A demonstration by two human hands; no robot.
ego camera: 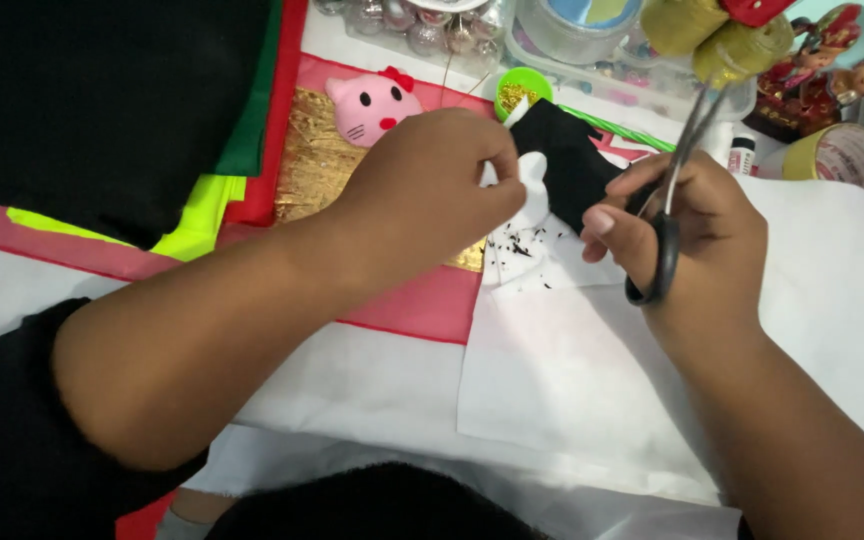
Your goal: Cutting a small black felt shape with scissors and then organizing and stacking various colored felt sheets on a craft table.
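The left hand (432, 185) pinches a small black and white felt piece (552, 170) over the white paper (572, 370). The right hand (687, 235) grips black scissors (667, 215), blades pointing up

Black short sleeve on left arm (12, 420), both forearms bare, right hand (692, 240) with a pale polished thumbnail, no jewellery visible.

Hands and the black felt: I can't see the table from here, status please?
Left hand pinches black-and-white felt piece. Right hand holds scissors. Black trimmings on white paper.
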